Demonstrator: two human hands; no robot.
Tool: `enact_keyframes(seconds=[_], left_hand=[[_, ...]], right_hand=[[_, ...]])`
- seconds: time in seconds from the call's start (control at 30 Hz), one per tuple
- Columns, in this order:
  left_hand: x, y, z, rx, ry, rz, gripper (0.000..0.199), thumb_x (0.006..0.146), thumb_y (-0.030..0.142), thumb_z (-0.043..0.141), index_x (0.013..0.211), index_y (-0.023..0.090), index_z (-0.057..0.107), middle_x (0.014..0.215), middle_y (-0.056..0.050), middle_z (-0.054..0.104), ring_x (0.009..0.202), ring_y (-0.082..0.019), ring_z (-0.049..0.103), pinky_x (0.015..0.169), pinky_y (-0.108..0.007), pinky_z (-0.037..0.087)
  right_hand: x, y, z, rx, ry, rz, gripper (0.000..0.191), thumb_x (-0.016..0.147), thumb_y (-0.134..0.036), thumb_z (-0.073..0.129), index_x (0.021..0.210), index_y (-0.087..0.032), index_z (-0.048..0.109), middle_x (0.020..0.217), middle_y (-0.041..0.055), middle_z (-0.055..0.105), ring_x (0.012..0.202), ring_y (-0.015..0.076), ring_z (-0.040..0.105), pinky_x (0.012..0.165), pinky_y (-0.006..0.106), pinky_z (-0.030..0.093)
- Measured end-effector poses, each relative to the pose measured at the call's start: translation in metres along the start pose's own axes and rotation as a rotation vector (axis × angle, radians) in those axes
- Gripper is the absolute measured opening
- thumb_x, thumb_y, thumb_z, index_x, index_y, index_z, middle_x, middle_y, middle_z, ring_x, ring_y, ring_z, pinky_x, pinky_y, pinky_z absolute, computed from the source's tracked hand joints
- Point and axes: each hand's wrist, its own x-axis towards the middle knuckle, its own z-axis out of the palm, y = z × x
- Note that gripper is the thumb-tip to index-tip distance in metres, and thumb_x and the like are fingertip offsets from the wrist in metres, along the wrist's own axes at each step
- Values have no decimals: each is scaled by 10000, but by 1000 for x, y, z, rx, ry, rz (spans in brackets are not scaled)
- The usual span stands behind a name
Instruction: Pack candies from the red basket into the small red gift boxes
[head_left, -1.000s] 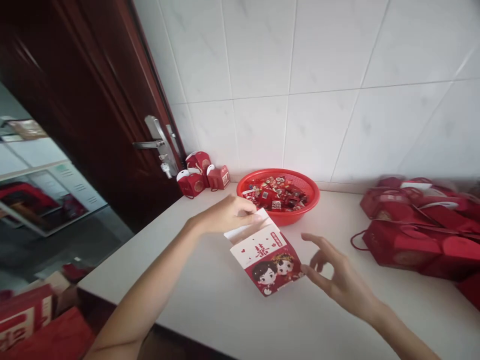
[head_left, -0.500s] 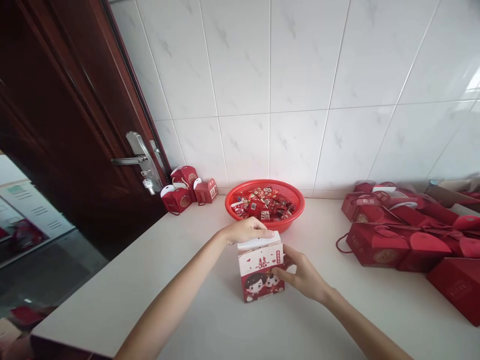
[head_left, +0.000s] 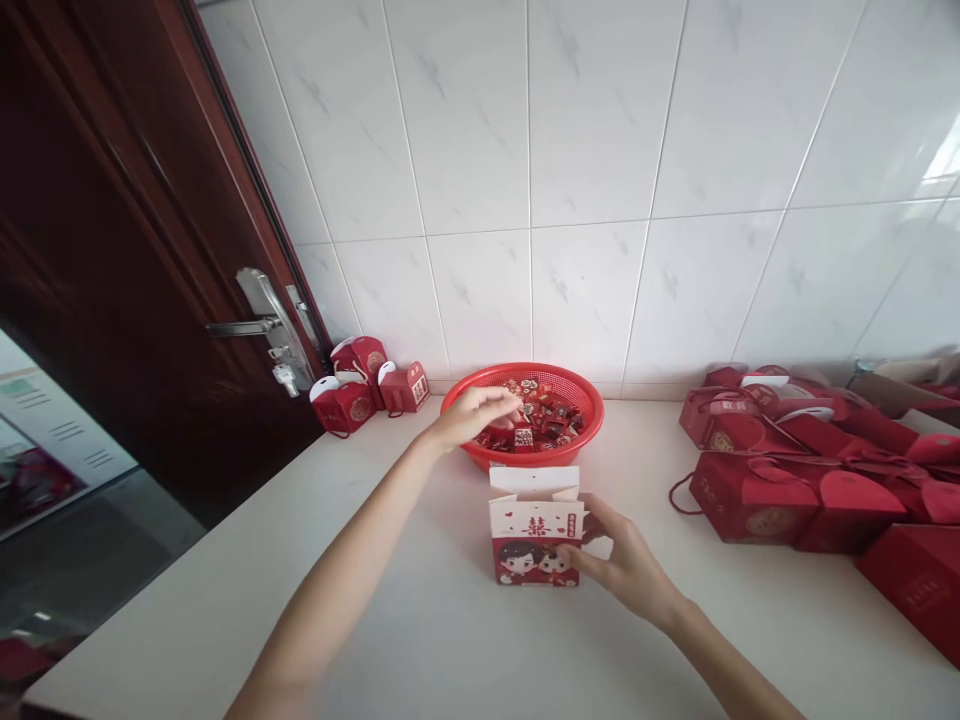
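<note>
A red and white cardboard box point(head_left: 535, 562) with two cartoon faces stands upright on the white table, its top flaps raised and apart. My right hand point(head_left: 619, 560) grips the box at its right side, thumb on the front and fingers behind. Over the left part of a red plastic basket point(head_left: 592, 425) hovers my left hand point(head_left: 480, 413), its fingers bent forward; whether anything is between the fingertips cannot be made out. Small red wrapped packets point(head_left: 551, 415) lie in the basket, just behind the box.
Several red gift boxes point(head_left: 757, 495) crowd the right side of the table point(head_left: 420, 640). A few small red boxes point(head_left: 345, 405) stand at the back left, beside a dark door point(head_left: 150, 250) with a metal handle. A tiled wall runs behind.
My left hand has left the box top and moved up and left over the basket. The box's rear flap now stands up, and the box has turned slightly in my right hand.
</note>
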Motion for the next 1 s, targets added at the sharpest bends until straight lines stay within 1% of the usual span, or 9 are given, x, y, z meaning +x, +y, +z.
enact_keyframes(seconds=[0.1, 0.2, 0.33, 0.4, 0.5, 0.57, 0.8, 0.9, 1.0], left_hand=[[28, -13, -18, 109, 106, -15, 299, 861, 445, 655, 908, 158, 729, 941, -91, 769, 913, -234, 710, 854, -356, 564], [50, -29, -22, 225, 160, -39, 162, 797, 277, 678, 888, 167, 754, 961, -98, 786, 979, -278, 718, 887, -380, 564], [66, -46, -14, 328, 140, -33, 281, 643, 97, 703, 884, 208, 794, 1121, -78, 791, 1112, -300, 703, 972, -355, 538], [70, -51, -11, 360, 117, -30, 316, 579, 52, 707, 822, 232, 800, 1059, -55, 807, 1073, -297, 719, 956, -342, 543], [75, -57, -11, 369, 121, -25, 206, 571, 87, 737, 700, 243, 776, 833, -32, 807, 881, -273, 748, 855, -335, 573], [77, -59, -15, 341, 168, -5, 111, 619, 154, 755, 699, 230, 770, 796, -39, 799, 821, -255, 744, 819, -336, 582], [72, -63, -30, 197, 437, 77, 242, 789, 325, 704, 947, 153, 765, 1029, -111, 800, 957, -259, 725, 914, -390, 565], [66, -64, -29, 164, 509, 94, 231, 809, 316, 664, 949, 156, 754, 1040, -106, 795, 990, -260, 714, 943, -392, 552], [60, -65, -22, 137, 520, 121, 192, 801, 285, 640, 913, 168, 744, 1068, -94, 786, 1053, -259, 702, 992, -384, 528]], right_hand=[[-2, 3, -6, -31, 30, -46, 524, 885, -484, 680, 1330, -226, 577, 1228, 108, 703, 903, 224, 672, 845, 392, 575], [-3, 1, -10, -67, 78, -72, 526, 917, -517, 625, 1352, -231, 552, 1283, 127, 672, 893, 221, 677, 851, 402, 578], [-3, 1, -12, -84, 119, -69, 463, 961, -521, 550, 1322, -231, 553, 1282, 136, 674, 881, 226, 702, 849, 420, 584], [-3, 2, -13, -91, 139, -70, 444, 968, -516, 536, 1308, -231, 552, 1257, 133, 687, 873, 227, 714, 848, 420, 587], [-3, 4, -13, -113, 170, -77, 439, 963, -511, 536, 1302, -231, 549, 1237, 126, 699, 857, 224, 724, 853, 417, 592], [-3, 4, -13, -128, 186, -81, 435, 964, -506, 532, 1304, -234, 548, 1243, 124, 700, 846, 221, 725, 860, 418, 593], [-2, 9, -13, -119, 195, -37, 417, 989, -511, 494, 1287, -227, 558, 1235, 122, 703, 821, 206, 720, 797, 388, 600], [-1, 9, -12, -94, 200, -9, 431, 989, -533, 484, 1276, -222, 568, 1232, 132, 702, 815, 210, 718, 668, 340, 589], [-1, 8, -11, -68, 214, 23, 446, 989, -562, 471, 1255, -224, 587, 1230, 143, 701, 794, 212, 713, 511, 284, 515]])
